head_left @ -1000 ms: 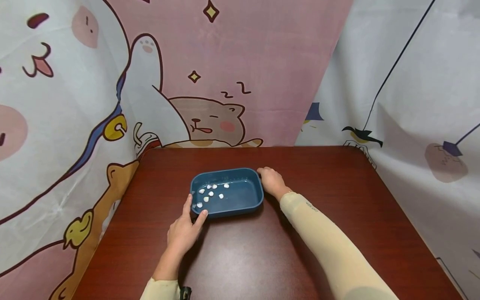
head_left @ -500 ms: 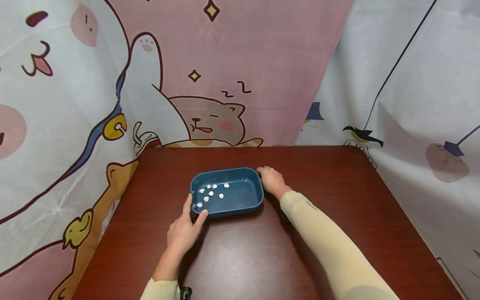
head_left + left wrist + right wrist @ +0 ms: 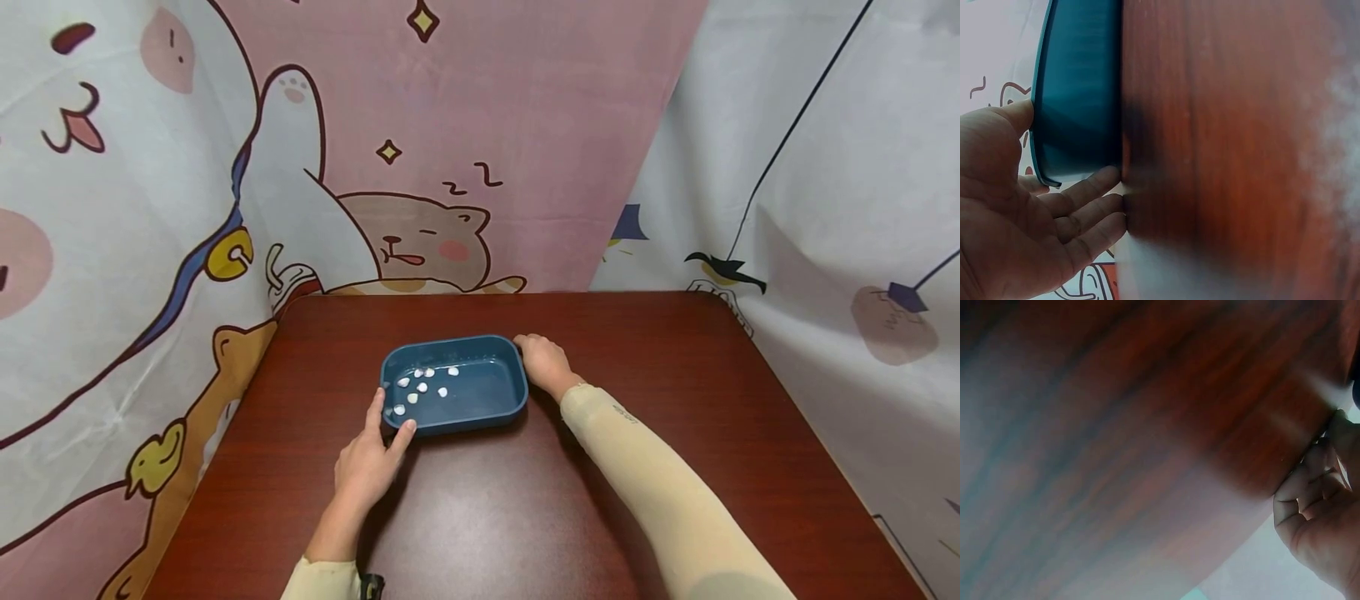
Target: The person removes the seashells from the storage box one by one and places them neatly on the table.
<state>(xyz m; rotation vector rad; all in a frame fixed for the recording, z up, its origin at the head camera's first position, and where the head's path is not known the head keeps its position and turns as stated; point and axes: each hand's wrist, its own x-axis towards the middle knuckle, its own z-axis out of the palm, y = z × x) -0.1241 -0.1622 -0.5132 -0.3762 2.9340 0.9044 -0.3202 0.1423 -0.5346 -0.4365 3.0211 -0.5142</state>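
Note:
A dark blue rectangular tray [image 3: 480, 425] with raised walls stands on the table. Small white pieces, like pebbles or shells [image 3: 412, 398], lie mostly in its left half. My left hand [image 3: 367, 467] touches the tray's near left corner, thumb and index finger spread along the rim. In the left wrist view, the other fingers [image 3: 1094, 215] stretch down to the tabletop beside the wall. At the far right corner, my right hand [image 3: 546, 365] lies against or close beside the tray. In the right wrist view, its loosely bent fingers [image 3: 1300, 497] rest on the table; contact with the tray is hidden.
The reddish-brown wooden table [image 3: 480, 517] spreads around the tray. Cloths with cartoon animals [image 3: 435, 242] hang behind the table and along its left side; a whitish cloth [image 3: 825, 250] hangs at the right.

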